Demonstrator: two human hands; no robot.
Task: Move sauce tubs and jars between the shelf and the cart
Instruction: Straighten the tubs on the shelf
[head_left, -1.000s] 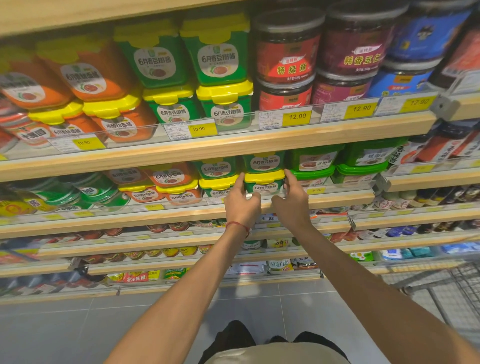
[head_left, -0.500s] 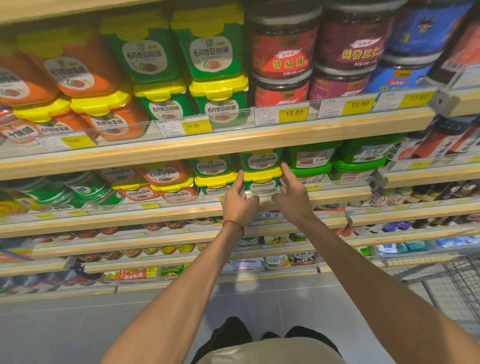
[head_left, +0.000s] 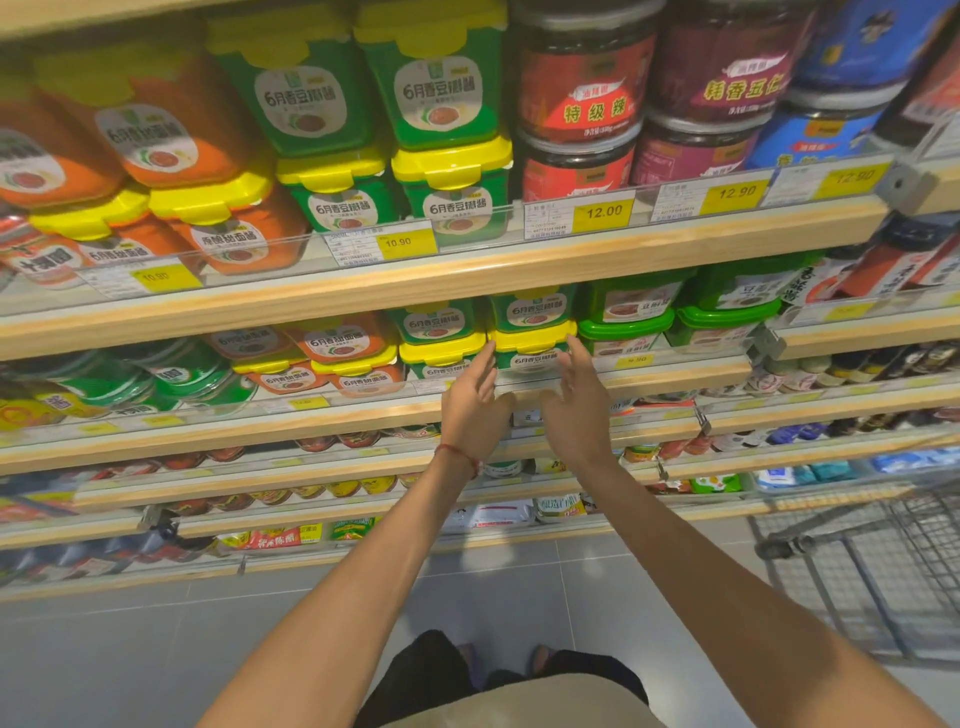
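The top wooden shelf (head_left: 467, 275) carries four green plastic tubs with yellow lids (head_left: 439, 98); four orange plastic tubs (head_left: 156, 140); two red-labelled round jars (head_left: 587, 98); two maroon-labelled round jars (head_left: 727, 78); two blue-labelled round jars (head_left: 815, 135); five yellow price tags (head_left: 602, 213) on its front edge.

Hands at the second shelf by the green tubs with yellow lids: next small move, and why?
Probably close both hands onto the sides of the lower green plastic tub with the yellow lid. The left hand and right hand flank it with straight fingers, holding nothing. A second green tub sits on it, so grip evenly.
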